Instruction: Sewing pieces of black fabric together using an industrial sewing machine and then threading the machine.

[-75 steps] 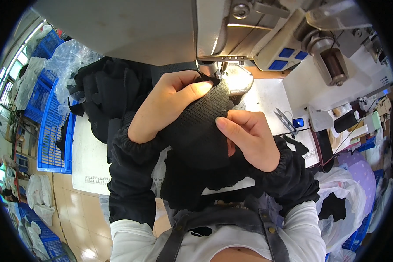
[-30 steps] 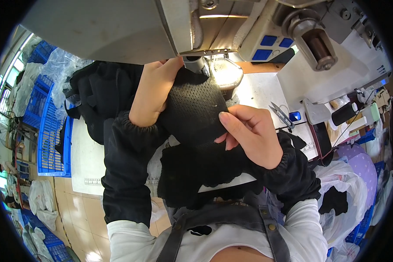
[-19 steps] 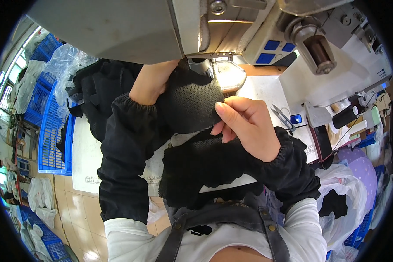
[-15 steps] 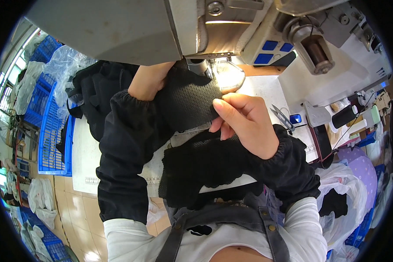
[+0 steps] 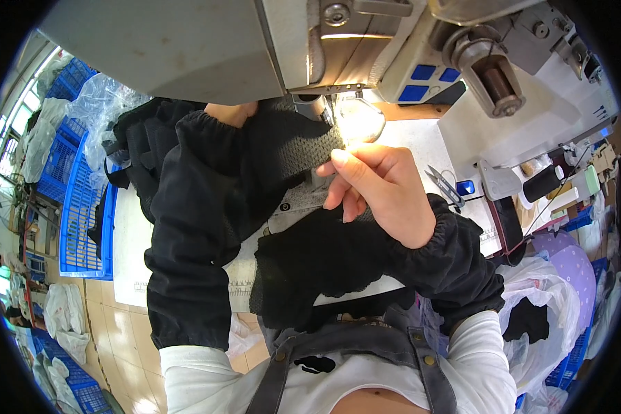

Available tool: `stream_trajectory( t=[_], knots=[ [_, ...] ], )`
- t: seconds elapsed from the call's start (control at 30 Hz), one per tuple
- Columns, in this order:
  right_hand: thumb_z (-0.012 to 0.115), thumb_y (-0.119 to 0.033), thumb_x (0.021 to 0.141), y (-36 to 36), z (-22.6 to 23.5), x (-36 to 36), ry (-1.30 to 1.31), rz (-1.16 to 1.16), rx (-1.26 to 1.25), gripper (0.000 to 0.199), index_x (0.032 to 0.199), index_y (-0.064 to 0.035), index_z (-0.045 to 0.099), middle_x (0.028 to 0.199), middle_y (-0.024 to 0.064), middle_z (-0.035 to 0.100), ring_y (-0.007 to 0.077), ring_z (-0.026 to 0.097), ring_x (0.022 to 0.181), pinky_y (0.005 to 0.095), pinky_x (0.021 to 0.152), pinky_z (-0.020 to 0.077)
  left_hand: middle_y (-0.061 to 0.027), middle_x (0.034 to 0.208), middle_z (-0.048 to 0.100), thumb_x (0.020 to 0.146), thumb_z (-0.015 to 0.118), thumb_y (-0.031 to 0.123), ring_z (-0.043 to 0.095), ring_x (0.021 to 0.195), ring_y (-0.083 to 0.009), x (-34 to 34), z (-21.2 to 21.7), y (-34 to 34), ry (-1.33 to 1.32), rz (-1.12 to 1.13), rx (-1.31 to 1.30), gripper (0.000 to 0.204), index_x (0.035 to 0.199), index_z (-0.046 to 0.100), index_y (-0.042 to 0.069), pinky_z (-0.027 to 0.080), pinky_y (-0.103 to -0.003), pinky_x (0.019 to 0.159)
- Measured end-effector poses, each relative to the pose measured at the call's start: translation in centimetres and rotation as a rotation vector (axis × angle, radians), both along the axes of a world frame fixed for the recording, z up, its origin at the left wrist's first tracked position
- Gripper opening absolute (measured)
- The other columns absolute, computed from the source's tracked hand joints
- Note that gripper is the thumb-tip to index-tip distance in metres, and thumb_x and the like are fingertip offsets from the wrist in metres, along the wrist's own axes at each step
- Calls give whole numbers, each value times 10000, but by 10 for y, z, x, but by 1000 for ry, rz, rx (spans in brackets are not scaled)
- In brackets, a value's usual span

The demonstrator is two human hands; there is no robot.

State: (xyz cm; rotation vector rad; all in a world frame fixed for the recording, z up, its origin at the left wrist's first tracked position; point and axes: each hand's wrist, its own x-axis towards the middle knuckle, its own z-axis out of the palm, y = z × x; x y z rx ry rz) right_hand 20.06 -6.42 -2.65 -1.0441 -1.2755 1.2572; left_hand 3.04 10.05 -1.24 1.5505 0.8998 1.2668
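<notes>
A sewing machine [image 5: 165,41] stands before me, its lamp glowing beside the presser foot [image 5: 328,114]. Black mesh fabric [image 5: 300,148] lies at the foot and stretches back over my left sleeve cuff. My right hand [image 5: 386,186] pinches the fabric's right edge between thumb and forefinger, its other fingers loosely curled. Of my left hand [image 5: 231,114] only the wrist area shows at the fabric's far left; the machine head hides its fingers. Another black fabric piece [image 5: 317,252] drapes over the table's front edge, partly beneath my right forearm.
More black fabric [image 5: 141,141] is heaped left of the machine, beside a blue crate [image 5: 86,241] and clear plastic. Thread snips [image 5: 445,186] lie on the right of the white table [image 5: 134,255]. A bobbin of dark thread [image 5: 497,79] hangs above; a fabric-filled plastic bag [image 5: 545,297] stands lower right.
My left hand has slid farther away under the machine head, its sleeve following. The mesh piece has shifted away from me, baring more machine bed. My right hand has moved slightly left.
</notes>
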Motion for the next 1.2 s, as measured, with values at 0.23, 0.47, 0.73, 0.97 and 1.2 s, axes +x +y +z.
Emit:
stream_trajectory(
  t=[0.23,0.47,0.73,0.97,1.2],
  knots=[
    [542,-214,1017,-6,-4,6,-38,32,-22,290,961,24,696,701,69,679,73,587,535,191,517,461,-16,1037,654,971,620,172,572,903,-94,-1,0,13,35,12,21,218,1104,669,6,465,-250,780],
    [524,-185,1031,-26,-19,30,-160,61,-98,262,1031,19,687,753,64,689,83,608,609,194,585,483,-15,1044,658,973,616,176,572,904,-90,4,7,35,77,23,49,227,1110,673,5,461,-246,787],
    [759,-153,806,-53,-51,75,-981,-105,206,362,1129,-32,647,967,113,650,263,639,886,342,771,519,-14,1052,663,976,611,182,573,904,-86,4,10,50,176,43,113,237,1118,677,4,456,-241,794],
    [885,-238,650,-60,-78,96,-1233,-143,79,636,1180,-47,591,986,107,603,289,611,887,376,786,499,-12,1059,668,979,607,186,573,904,-81,22,-10,27,629,-125,404,246,1124,681,3,452,-237,800],
    [841,-243,697,-65,-86,90,-1283,-217,122,417,989,-47,617,880,104,616,312,609,885,409,766,487,-11,1067,672,981,602,191,573,904,-77,22,-32,12,681,-309,324,255,1130,685,1,448,-233,806]
  ],
)
